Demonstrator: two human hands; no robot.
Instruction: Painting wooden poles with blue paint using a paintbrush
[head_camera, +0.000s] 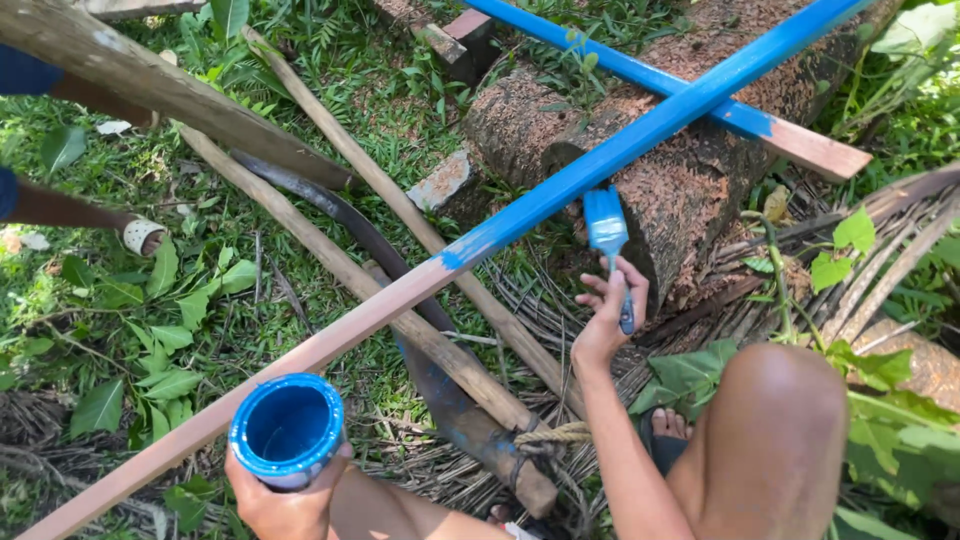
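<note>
From the head camera I saw my right hand (607, 312) closed around the handle of a flat paintbrush (606, 228), its bristles loaded with blue paint and pointing up toward the underside of a long wooden slat (560, 195). The brush tip sat just beside the slat's lower edge; I could not tell whether it touched. The slat ran diagonally from the lower left to the upper right; its upper half was painted blue and its lower half was bare wood, the paint ending in a ragged edge near the middle.

My left hand (285, 500) gripped a round container of blue paint (287, 428) from below, fingers wrapped about its side, mouth open to the camera, just under the bare stretch of the slat.

The slat rested across a thick cut log (690, 170) with rough reddish bark. A second slat (700, 95) lay over the same log, crossing beneath the first, blue along most of its length and bare at its right end.

On the grass lay several unpainted poles (400, 200) and a dark curved blade (430, 370) whose handle was bound with rope. My bare knee (775, 420) filled the lower right, with a sandalled foot beside it. At the left edge another person's foot (140, 235) showed above green leaves.
</note>
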